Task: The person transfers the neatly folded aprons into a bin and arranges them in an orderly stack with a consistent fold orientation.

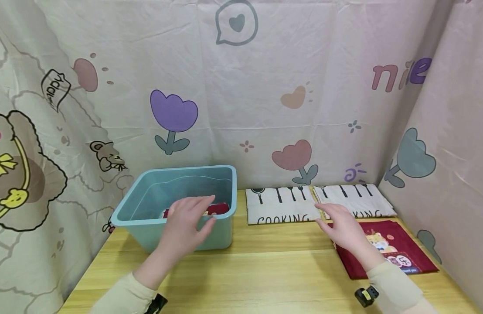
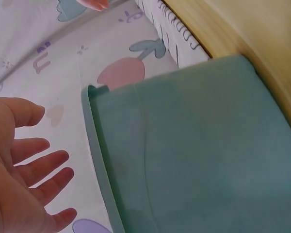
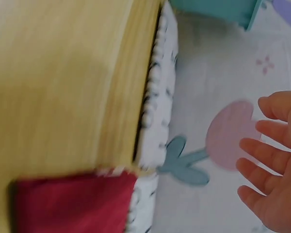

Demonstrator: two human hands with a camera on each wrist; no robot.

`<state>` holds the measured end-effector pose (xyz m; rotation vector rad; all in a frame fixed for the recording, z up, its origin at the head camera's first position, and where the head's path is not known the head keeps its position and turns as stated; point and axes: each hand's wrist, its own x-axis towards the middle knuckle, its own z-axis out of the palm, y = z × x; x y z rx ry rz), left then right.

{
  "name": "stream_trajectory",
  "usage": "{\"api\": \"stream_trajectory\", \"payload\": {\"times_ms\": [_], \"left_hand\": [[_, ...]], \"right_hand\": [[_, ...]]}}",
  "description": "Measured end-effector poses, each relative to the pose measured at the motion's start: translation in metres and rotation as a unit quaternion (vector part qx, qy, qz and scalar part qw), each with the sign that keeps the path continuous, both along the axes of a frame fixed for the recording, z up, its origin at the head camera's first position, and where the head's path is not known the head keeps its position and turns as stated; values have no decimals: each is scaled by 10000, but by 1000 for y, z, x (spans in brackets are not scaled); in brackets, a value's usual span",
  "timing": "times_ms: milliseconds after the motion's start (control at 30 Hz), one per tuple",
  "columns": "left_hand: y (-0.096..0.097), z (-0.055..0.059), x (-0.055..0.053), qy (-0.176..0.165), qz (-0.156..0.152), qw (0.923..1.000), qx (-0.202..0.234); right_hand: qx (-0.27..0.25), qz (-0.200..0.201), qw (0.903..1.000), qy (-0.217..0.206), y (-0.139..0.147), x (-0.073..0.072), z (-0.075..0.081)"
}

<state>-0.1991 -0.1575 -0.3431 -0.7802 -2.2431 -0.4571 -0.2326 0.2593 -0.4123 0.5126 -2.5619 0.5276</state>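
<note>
In the head view my left hand (image 1: pixel 186 222) hovers at the near rim of a teal plastic bin (image 1: pixel 222 231), its fingers spread and nothing in them. Inside the bin lies a dark red folded cloth (image 1: pixel 219 208), partly hidden by that hand. The left wrist view shows the same hand (image 2: pixel 24 170) relaxed beside the bin's outer wall (image 2: pixel 194 145). My right hand (image 1: pixel 345 229), also holding nothing, is over the corner of a dark red folded cloth (image 1: pixel 418 257) with a cartoon print. Its fingers (image 3: pixel 262 155) are loosely extended in the right wrist view.
Two white folded cloths with cooking-utensil prints, a left one (image 1: pixel 282 207) and a right one (image 1: pixel 355 198), lie side by side along the back of the wooden table (image 1: pixel 265 279). A patterned curtain (image 1: pixel 241 87) hangs behind and at both sides.
</note>
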Motion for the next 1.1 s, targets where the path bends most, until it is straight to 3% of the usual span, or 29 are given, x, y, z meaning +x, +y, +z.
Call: {"api": "stream_trajectory", "payload": {"times_ms": [367, 633, 900, 1100], "left_hand": [[18, -12, 4, 129, -255, 9996, -22], [33, -15, 7, 179, -458, 9988, 5], [51, -19, 8, 143, -644, 9978, 59], [68, -20, 11, 38, -886, 9960, 127]], "right_hand": [[172, -663, 9903, -1212, 54, 10, -28], [250, -622, 9894, -1287, 84, 13, -46], [750, -672, 9774, -1861, 96, 13, -58], [918, -572, 9778, -1795, 97, 13, -61]]}}
